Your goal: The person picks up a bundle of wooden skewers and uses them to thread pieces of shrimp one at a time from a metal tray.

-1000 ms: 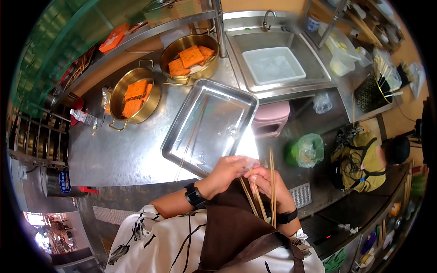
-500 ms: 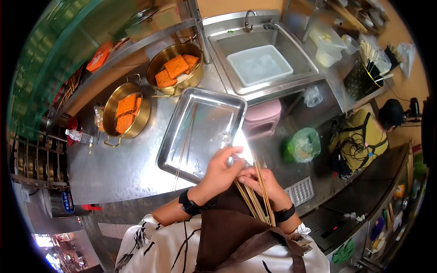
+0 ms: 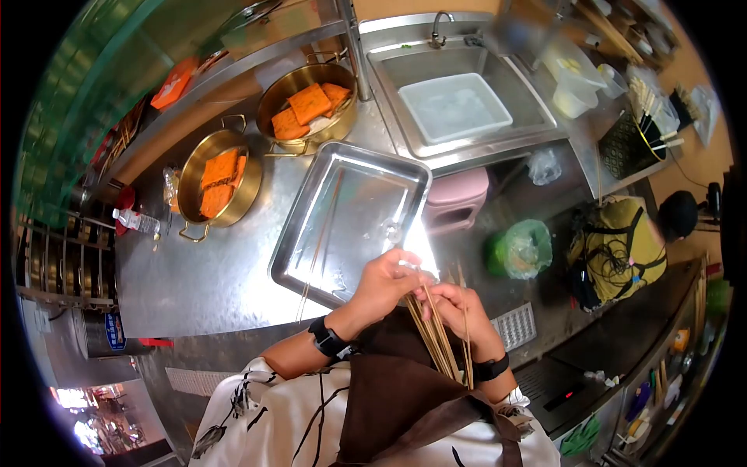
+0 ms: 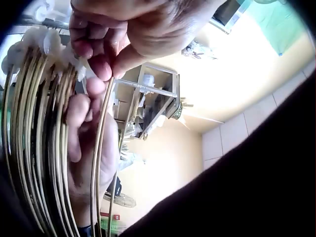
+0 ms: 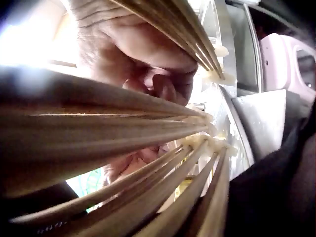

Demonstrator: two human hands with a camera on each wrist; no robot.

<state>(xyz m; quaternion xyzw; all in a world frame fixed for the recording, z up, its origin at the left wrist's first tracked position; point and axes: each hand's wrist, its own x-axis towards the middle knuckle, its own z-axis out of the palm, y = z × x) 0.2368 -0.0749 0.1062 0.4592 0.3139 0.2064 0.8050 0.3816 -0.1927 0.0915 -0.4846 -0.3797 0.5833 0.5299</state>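
My left hand (image 3: 383,286) and right hand (image 3: 464,313) meet over the near edge of the metal tray (image 3: 292,272). The right hand holds a bundle of thin wooden skewers (image 3: 440,342), their lower ends pointing toward the brown apron. In the left wrist view, the thumb and fingertips of the left hand (image 4: 148,29) pinch the tip of a skewer (image 4: 101,133). Pale, translucent pieces (image 4: 47,42) cover the tips of many skewers there. Close up in the right wrist view, skewers (image 5: 158,190) partly hide the hands, with pale pieces (image 5: 210,145) at their ends. Two thin sticks (image 3: 323,229) lie across the tray.
Two brass pots (image 3: 257,175) (image 3: 350,117) with orange slabs stand beyond the tray. A white tub (image 3: 455,109) sits in the sink. Right of the counter are a pink stool (image 3: 457,198), a green-lined bin (image 3: 523,249) and a person with a backpack (image 3: 622,249).
Half a second ago my left fingers were spread away from the skewers; now they have come together at the skewer tips beside the right hand. The head view has shifted slightly.
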